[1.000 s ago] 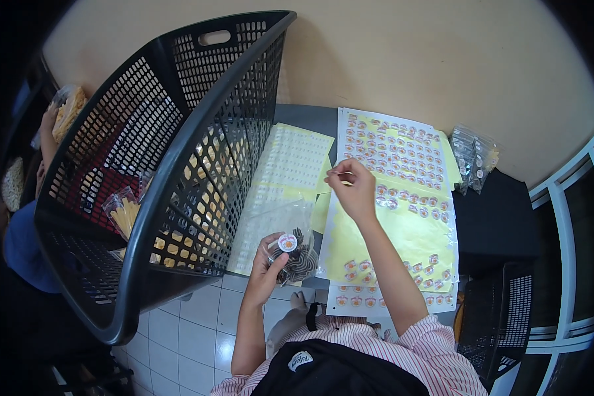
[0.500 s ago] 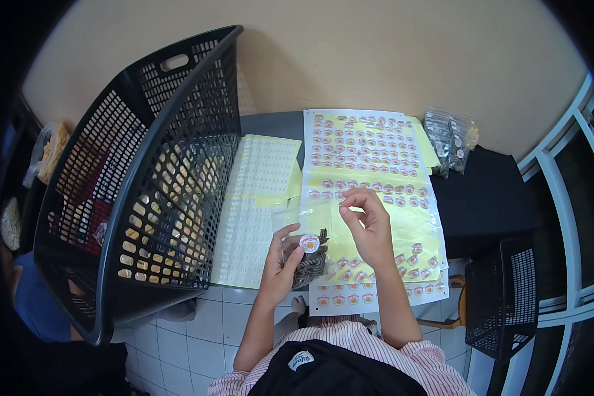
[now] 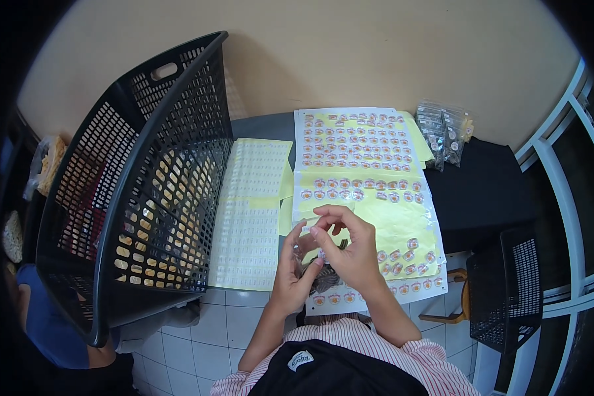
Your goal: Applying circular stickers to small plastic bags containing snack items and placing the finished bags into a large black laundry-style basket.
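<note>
My left hand (image 3: 289, 280) grips a small clear plastic bag (image 3: 325, 282) with dark contents from its left side, thumb across the front. Over the bag's upper part, my right hand (image 3: 358, 254) has its fingers curled and its thumb tip close to the plastic. Whatever lies between those fingertips is too small to make out. Both hands hover above a large white-and-yellow sheet of round stickers (image 3: 393, 218), part of its yellow backing bare. The sticker on the bag is mostly covered by my fingers.
A tall black slatted crate (image 3: 162, 125) stands at the left, beside a sheet of small pale labels (image 3: 247, 224). Filled bags (image 3: 445, 135) are piled at the far right of the table. A smaller black crate (image 3: 508, 290) stands right; a person in blue (image 3: 53, 323) is at lower left.
My right hand has come down and left onto the bag. The bag and my left hand have shifted slightly right, and the bag's round sticker is now mostly hidden.
</note>
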Demonstrator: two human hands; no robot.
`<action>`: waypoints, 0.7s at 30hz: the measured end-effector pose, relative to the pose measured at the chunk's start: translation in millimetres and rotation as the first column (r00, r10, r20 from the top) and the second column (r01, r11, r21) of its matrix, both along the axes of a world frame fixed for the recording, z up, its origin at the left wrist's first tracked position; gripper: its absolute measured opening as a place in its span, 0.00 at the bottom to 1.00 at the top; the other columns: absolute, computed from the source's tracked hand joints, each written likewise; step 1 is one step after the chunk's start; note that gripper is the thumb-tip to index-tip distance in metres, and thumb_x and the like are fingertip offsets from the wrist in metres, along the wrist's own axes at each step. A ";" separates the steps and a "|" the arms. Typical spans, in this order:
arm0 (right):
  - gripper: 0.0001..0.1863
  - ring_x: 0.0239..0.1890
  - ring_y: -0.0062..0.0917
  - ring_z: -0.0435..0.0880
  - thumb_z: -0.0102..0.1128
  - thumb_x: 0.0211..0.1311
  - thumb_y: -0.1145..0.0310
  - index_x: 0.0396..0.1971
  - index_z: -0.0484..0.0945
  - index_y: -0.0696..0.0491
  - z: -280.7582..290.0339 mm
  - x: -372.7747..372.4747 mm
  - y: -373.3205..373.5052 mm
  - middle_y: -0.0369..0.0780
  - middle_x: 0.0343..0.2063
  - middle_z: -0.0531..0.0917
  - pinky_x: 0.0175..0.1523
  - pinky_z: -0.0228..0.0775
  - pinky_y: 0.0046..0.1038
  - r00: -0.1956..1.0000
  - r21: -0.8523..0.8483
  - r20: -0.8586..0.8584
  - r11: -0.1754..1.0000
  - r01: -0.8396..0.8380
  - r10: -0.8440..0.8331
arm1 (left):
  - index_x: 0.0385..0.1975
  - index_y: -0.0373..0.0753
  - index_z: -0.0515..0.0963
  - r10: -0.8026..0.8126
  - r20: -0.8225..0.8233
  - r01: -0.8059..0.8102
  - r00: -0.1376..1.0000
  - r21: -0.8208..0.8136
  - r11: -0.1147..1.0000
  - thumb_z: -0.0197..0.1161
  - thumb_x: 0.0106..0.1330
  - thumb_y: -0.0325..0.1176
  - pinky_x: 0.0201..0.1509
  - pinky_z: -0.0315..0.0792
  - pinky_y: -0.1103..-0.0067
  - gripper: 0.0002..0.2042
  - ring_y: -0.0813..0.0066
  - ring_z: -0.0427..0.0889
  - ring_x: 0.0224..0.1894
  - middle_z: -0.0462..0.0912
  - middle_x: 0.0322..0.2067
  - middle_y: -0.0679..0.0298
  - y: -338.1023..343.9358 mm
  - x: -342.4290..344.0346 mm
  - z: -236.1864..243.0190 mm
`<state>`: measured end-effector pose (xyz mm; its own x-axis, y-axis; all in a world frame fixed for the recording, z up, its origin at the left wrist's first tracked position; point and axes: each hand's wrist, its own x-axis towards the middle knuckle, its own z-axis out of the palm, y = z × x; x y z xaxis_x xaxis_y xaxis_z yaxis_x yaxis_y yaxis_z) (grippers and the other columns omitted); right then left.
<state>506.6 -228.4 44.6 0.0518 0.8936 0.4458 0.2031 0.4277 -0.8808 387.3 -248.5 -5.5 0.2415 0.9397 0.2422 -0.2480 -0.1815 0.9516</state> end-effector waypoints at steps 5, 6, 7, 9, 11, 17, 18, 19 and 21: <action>0.14 0.24 0.16 0.73 0.59 0.46 0.76 0.37 0.73 0.58 2.3 -5.1 -2.5 0.36 0.19 0.78 0.32 0.63 0.20 1.000 -0.003 -0.015 1.000 0.003 -0.003 | 0.59 0.35 0.49 0.036 -0.013 -0.035 0.999 0.078 0.996 0.54 0.54 0.17 0.59 0.58 0.71 0.32 0.65 0.64 0.56 0.65 0.51 0.54 -2.5 2.7 2.6; 0.15 0.24 0.17 0.73 0.59 0.46 0.76 0.37 0.73 0.58 2.4 -5.3 -2.6 0.36 0.19 0.78 0.32 0.63 0.20 1.000 0.002 -0.023 1.000 0.005 -0.005 | 0.59 0.35 0.49 0.039 -0.022 -0.037 0.999 0.085 0.996 0.54 0.54 0.17 0.58 0.58 0.71 0.33 0.65 0.63 0.56 0.65 0.51 0.53 -3.6 2.9 3.3; 0.15 0.23 0.17 0.74 0.59 0.46 0.76 0.37 0.73 0.57 2.4 -5.5 -2.6 0.36 0.19 0.78 0.32 0.63 0.20 1.000 0.008 -0.009 1.000 0.013 -0.013 | 0.59 0.35 0.49 0.041 -0.026 -0.039 0.999 0.095 0.995 0.55 0.53 0.16 0.58 0.58 0.71 0.33 0.65 0.63 0.57 0.64 0.51 0.53 -4.7 3.0 4.1; 0.15 0.22 0.17 0.74 0.59 0.45 0.76 0.37 0.73 0.57 2.5 -5.7 -3.1 0.36 0.19 0.78 0.31 0.64 0.20 1.000 0.018 -0.002 1.000 0.025 -0.025 | 0.59 0.35 0.49 0.035 -0.017 -0.033 0.999 0.107 0.994 0.55 0.53 0.16 0.58 0.59 0.71 0.33 0.64 0.63 0.57 0.64 0.52 0.53 -5.1 4.1 5.2; 0.16 0.22 0.17 0.74 0.60 0.45 0.76 0.37 0.73 0.57 3.1 -5.8 -3.7 0.36 0.19 0.78 0.30 0.64 0.20 0.999 0.025 0.013 0.999 0.038 -0.039 | 0.59 0.34 0.49 0.035 -0.013 -0.033 0.999 0.124 0.992 0.55 0.53 0.16 0.58 0.59 0.71 0.33 0.64 0.64 0.57 0.64 0.52 0.52 -5.3 5.5 6.1; 0.16 0.24 0.22 0.80 0.59 0.45 0.79 0.38 0.72 0.61 7.3 -1.6 -6.4 0.41 0.21 0.78 0.31 0.74 0.21 0.996 0.047 0.088 0.999 0.026 -0.030 | 0.59 0.34 0.50 0.061 -0.037 -0.055 0.997 0.150 0.987 0.55 0.52 0.17 0.59 0.58 0.70 0.33 0.62 0.64 0.57 0.64 0.52 0.52 -8.2 8.8 5.9; 0.16 0.24 0.22 0.80 0.59 0.45 0.78 0.38 0.72 0.61 7.6 -1.2 -6.7 0.41 0.21 0.77 0.30 0.74 0.21 0.996 0.042 0.083 0.999 0.028 -0.031 | 0.59 0.34 0.49 0.062 -0.036 -0.056 0.997 0.151 0.987 0.56 0.52 0.17 0.59 0.58 0.70 0.33 0.62 0.63 0.57 0.64 0.52 0.52 -8.5 9.4 5.2; 0.16 0.24 0.22 0.80 0.59 0.45 0.78 0.38 0.72 0.61 7.6 -0.8 -6.8 0.40 0.21 0.77 0.30 0.74 0.21 0.995 0.052 0.094 0.998 0.035 -0.040 | 0.59 0.34 0.49 0.062 -0.035 -0.056 0.997 0.151 0.987 0.56 0.52 0.17 0.59 0.58 0.69 0.33 0.62 0.63 0.57 0.64 0.52 0.51 -8.8 9.7 4.4; 0.16 0.24 0.22 0.80 0.60 0.45 0.78 0.38 0.72 0.61 7.4 0.2 -6.9 0.40 0.21 0.77 0.30 0.74 0.21 0.992 0.071 0.117 0.996 0.049 -0.057 | 0.59 0.33 0.49 0.052 -0.041 -0.046 0.998 0.127 0.991 0.56 0.52 0.17 0.60 0.57 0.69 0.33 0.62 0.63 0.58 0.64 0.52 0.51 -9.4 9.9 3.1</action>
